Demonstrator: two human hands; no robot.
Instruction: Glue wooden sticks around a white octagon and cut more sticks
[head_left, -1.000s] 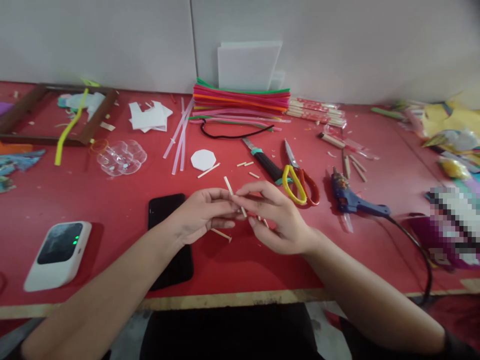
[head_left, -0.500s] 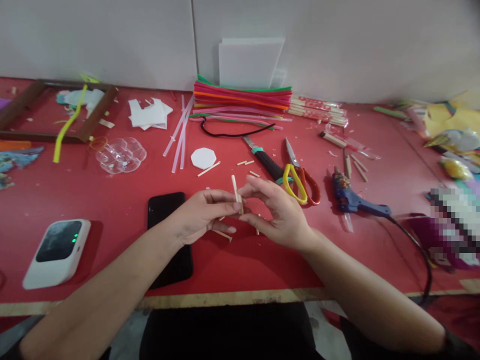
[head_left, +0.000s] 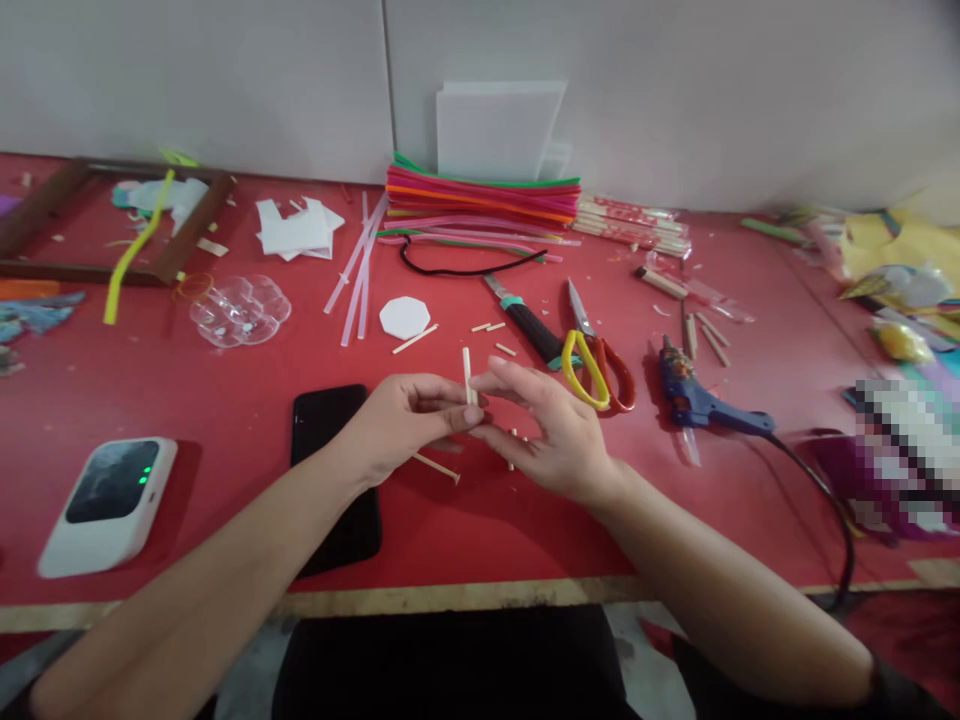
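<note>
My left hand is closed, pinching a short pale wooden stick upright between thumb and fingers. My right hand curves in from the other side, its thumb and forefinger tips meeting the stick's lower part and the left fingertips. Fingers hide the lower end of the stick. Beneath the hands, a thin stick lies on the red table, and another small stick piece shows behind the right thumb. Beyond them are a white octagonal piece and several cut stick bits.
Scissors, a black-handled knife and a blue glue gun lie to the right. A black phone and white device are left. Pipe cleaners line the back near a brown frame.
The upright stick stands straighter, and a second short piece seen beside it is now mostly hidden by fingers. Both hands stay together; the whole view has shifted slightly.
</note>
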